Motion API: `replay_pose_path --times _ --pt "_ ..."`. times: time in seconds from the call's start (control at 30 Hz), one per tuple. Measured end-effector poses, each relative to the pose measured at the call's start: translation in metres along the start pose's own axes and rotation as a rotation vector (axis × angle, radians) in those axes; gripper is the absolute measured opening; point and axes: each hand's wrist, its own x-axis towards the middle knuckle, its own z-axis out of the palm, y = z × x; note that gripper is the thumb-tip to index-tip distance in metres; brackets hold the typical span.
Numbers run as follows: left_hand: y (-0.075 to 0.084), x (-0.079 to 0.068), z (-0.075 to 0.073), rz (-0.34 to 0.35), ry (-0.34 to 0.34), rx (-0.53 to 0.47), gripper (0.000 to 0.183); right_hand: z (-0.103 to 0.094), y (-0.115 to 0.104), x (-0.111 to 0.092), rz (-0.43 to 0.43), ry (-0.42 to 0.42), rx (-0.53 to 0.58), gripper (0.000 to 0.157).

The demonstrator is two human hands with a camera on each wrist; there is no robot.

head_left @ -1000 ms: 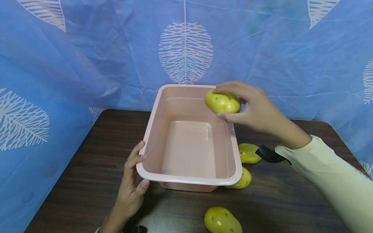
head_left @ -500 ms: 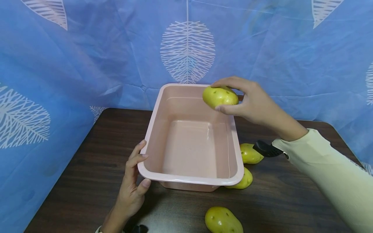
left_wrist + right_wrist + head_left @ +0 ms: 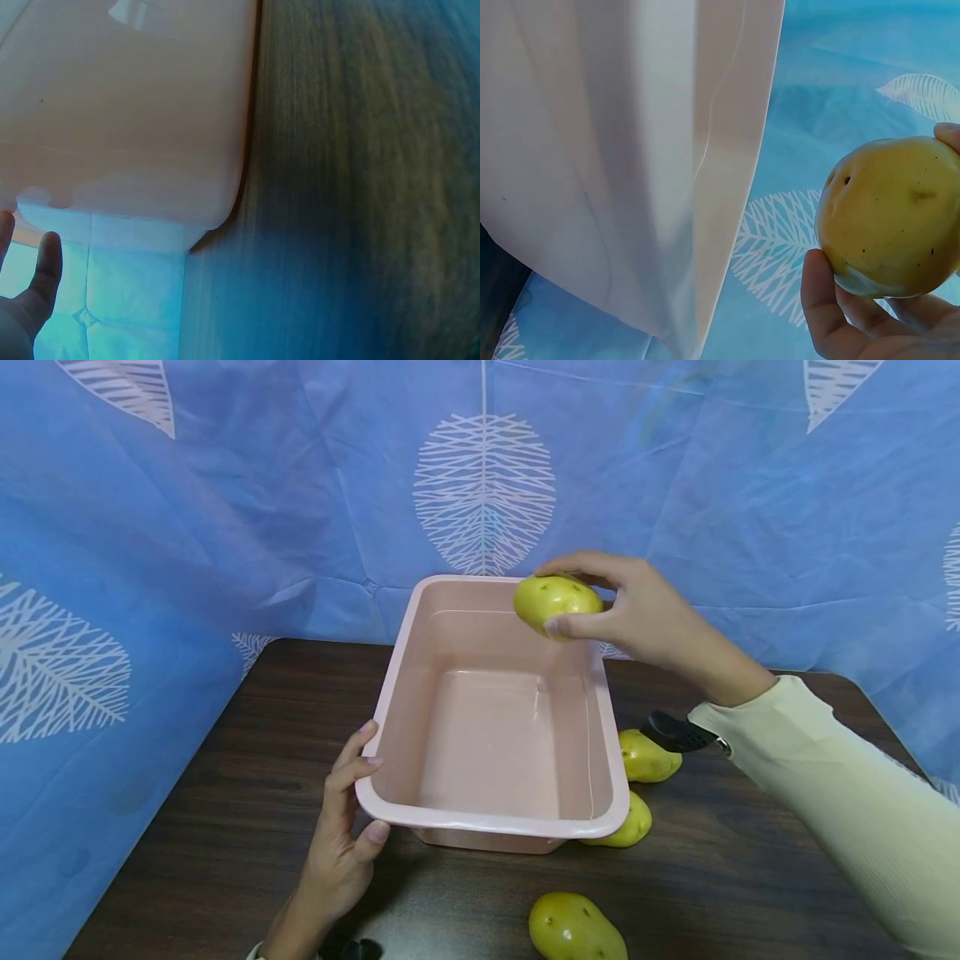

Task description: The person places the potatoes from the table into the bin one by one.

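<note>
My right hand [image 3: 626,606] grips a yellow-green potato [image 3: 555,602], thumb on its near side and fingers over its top. It is above the far right corner of a pink plastic basin [image 3: 487,820], and the right wrist view shows the potato [image 3: 892,217] apart from the basin wall. At the basin's near left corner, my left hand [image 3: 337,835] holds the rim, with fingertips on the left edge and the thumb at the front. The basin's visible floor is bare. In the left wrist view only part of the left hand [image 3: 34,292] shows, beside the basin [image 3: 135,97].
Two more potatoes lie right of the basin, one farther back [image 3: 649,757] and one partly under its rim [image 3: 630,827]. Another potato [image 3: 576,928] is at the front. The dark wooden table [image 3: 225,827] backs onto a blue leaf-patterned cloth [image 3: 300,485].
My right hand has moved slightly up and to the left with the potato. The left hand keeps its place on the basin's rim.
</note>
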Motion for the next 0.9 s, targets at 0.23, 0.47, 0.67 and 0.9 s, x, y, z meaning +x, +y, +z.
replay_pose_path --times 0.23,0.47,0.67,0.9 --pt "0.001 0.001 0.0 0.009 0.003 0.01 0.052 0.001 -0.002 0.007 0.017 -0.015 0.006 0.044" --pt "0.001 0.001 0.0 0.006 0.002 0.02 0.052 0.004 -0.003 0.015 0.036 -0.02 0.057 0.044" --pt "0.003 0.0 0.0 0.002 0.005 0.008 0.052 0.006 -0.002 0.021 0.063 -0.023 0.121 0.043" --pt "0.003 0.0 0.001 -0.005 0.0 -0.004 0.052 0.011 -0.003 0.031 0.074 -0.026 0.211 0.044"
